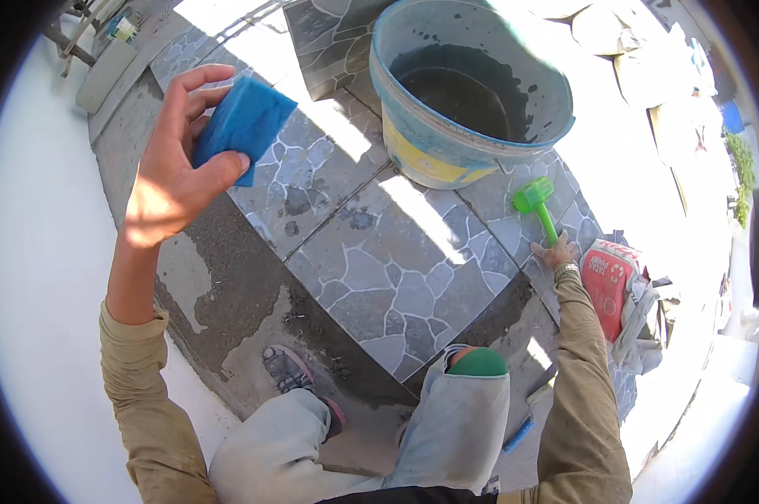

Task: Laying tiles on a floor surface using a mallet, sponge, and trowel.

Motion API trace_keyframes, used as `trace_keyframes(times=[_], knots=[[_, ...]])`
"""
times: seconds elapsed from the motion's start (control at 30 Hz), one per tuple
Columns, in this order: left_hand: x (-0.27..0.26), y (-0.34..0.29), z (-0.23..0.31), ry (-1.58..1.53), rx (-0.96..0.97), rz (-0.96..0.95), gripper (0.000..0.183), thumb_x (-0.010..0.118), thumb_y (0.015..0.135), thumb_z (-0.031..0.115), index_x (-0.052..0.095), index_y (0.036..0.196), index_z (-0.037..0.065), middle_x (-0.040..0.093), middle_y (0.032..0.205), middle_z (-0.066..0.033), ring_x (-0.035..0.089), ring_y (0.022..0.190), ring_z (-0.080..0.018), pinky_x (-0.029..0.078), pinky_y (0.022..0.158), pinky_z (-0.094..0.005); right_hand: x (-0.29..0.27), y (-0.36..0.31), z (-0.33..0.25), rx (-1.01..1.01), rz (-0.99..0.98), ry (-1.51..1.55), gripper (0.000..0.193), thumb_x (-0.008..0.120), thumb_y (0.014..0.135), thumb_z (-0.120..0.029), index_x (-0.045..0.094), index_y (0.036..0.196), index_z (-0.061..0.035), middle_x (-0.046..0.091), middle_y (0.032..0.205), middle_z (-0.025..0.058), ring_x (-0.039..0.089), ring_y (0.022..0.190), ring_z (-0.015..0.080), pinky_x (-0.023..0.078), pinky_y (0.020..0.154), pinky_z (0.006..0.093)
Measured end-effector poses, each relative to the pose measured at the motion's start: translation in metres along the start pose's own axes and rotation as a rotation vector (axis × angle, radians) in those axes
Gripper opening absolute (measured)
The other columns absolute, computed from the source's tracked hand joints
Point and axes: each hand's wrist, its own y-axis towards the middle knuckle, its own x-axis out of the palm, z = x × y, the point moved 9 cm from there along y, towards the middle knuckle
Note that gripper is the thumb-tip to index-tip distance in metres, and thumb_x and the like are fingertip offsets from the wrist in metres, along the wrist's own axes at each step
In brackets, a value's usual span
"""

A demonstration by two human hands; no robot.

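Raised at the upper left, my left hand is closed around a blue sponge, with the thumb along its lower side and the fingers behind it. My right hand is low on the right, its fingers round the handle end of a bright green mallet. The mallet's head points away from me over the grey stone-patterned floor tiles. Beyond the mallet stands a large bucket with murky water in it and a yellow patch on its side.
A red bag lies crumpled beside my right forearm. Near my right knee is a tool with a blue handle. A patterned tile box stands left of the bucket. Bare grey mortar borders the tiles along the white wall.
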Motion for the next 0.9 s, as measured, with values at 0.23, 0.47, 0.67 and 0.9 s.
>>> trace_keyframes(times=[0.23,0.47,0.67,0.9], knots=[[0.261,0.213,0.071,0.675,0.342,-0.512,0.055,0.082,0.079,0.037,0.06,0.12,0.009,0.066,0.111,-0.0156,0.064,0.107,-0.032,0.053,0.089,-0.0413,-0.016,-0.028,-0.01,0.043,0.006,0.119,0.128,0.088,0.064,-0.059,0.015,0.16,-0.0157,0.013,0.16,0.0334,0.02,0.147,0.0498,0.028,0.116,0.057],[0.422,0.288,-0.091,0.893,0.009,-0.912,0.037,0.064,0.091,0.03,0.064,0.12,0.008,0.07,0.11,-0.0139,0.068,0.09,-0.0299,0.058,0.073,-0.0426,-0.019,-0.03,-0.002,0.045,0.03,0.163,0.127,0.088,0.063,-0.06,0.018,0.16,-0.0145,0.014,0.16,0.032,0.021,0.147,0.0496,0.029,0.114,0.0595],[0.373,0.2,-0.119,0.091,-0.856,-0.648,0.045,0.051,0.103,0.039,0.066,0.129,0.005,0.068,0.128,-0.0099,0.063,0.116,-0.02,0.044,0.105,-0.0288,-0.022,-0.031,0.0,0.04,0.037,0.217,0.129,0.09,0.06,-0.057,0.02,0.159,-0.0139,0.014,0.16,0.0321,0.018,0.148,0.0509,0.028,0.114,0.0607],[0.359,0.219,-0.039,0.179,-0.659,-0.968,0.071,0.057,0.074,0.012,0.048,0.145,0.015,0.06,0.128,-0.0104,0.066,0.102,-0.0272,0.057,0.088,-0.0499,-0.028,-0.037,-0.003,0.031,0.021,0.176,0.127,0.088,0.062,-0.06,0.019,0.159,-0.0143,0.013,0.16,0.0325,0.019,0.147,0.0515,0.029,0.113,0.0608]])
